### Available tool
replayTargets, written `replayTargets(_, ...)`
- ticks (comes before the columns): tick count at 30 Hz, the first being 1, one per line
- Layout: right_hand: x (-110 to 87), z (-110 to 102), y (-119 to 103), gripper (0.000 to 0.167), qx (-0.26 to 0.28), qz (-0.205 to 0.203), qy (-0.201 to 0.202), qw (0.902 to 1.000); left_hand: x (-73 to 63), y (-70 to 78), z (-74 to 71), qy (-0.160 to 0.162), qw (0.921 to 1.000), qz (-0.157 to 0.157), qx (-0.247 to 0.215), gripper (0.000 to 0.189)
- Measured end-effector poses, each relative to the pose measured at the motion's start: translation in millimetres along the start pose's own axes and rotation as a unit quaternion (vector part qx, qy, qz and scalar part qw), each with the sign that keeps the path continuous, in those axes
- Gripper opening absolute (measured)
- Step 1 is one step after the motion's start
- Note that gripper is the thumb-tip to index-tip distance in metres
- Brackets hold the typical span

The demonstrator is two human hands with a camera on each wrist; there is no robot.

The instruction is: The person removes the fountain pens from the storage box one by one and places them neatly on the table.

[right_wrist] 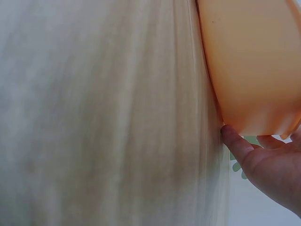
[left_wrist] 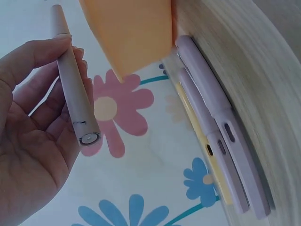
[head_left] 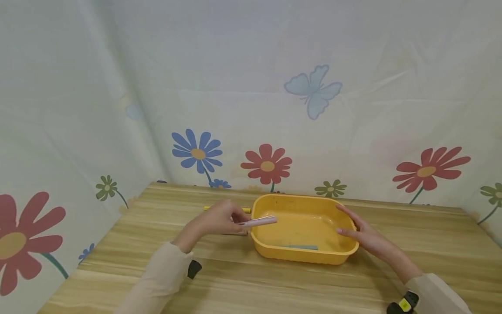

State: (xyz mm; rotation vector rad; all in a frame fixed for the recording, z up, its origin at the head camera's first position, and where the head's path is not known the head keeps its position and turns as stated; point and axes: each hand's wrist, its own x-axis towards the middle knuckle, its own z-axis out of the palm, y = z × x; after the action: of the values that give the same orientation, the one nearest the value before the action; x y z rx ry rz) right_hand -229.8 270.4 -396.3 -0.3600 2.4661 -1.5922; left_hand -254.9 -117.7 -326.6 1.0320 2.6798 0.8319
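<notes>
My left hand point(head_left: 215, 219) pinches a pale mauve pen point(head_left: 262, 221) between thumb and fingers, and the pen's far end reaches over the left rim of a yellow plastic basin point(head_left: 302, 256). In the left wrist view the held pen point(left_wrist: 74, 87) slants with a round end facing the camera. My right hand point(head_left: 370, 237) holds the basin's right end, its thumb and a finger over the rim. A grey-blue pen point(head_left: 303, 247) lies inside the basin near the front wall.
Left of the basin lie a yellow pen point(head_left: 246, 210) and mauve pens, partly behind my left hand; two mauve pens point(left_wrist: 207, 84) show side by side in the left wrist view. A flower-printed cloth point(head_left: 235, 109) hangs behind the wooden table point(head_left: 251, 288).
</notes>
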Motion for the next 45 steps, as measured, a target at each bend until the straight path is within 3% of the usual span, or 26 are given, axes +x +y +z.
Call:
replayTargets(5,0.2,0,-1,0.072,-0.001,-0.002,0.002,1.0,-8.5,-7.4,-3.8,0.004,1.0,0.004,0.001,0.021)
replayTargets(15,0.6,0,-1,0.072,0.0,-0.005,-0.003,1.0,-26.3,-21.6,-8.1,0.01,0.9991,-0.028,-0.031,0.02)
replayTargets(22,1.2,0,0,0.071,0.002,-0.014,-0.005,0.9999,-37.6,-34.3,-12.7,0.0,0.9999,-0.009,0.01,0.012)
replayTargets(36,0.6,1,-1,0.07,-0.014,-0.01,0.002,0.9998,-52.1,-49.0,-12.1,-0.004,0.9977,-0.067,0.007,0.017)
replayTargets(45,0.6,0,-1,0.071,-0.012,-0.012,0.001,0.9998,-52.5,-60.8,-4.1,-0.014,0.9992,-0.035,0.011,0.014)
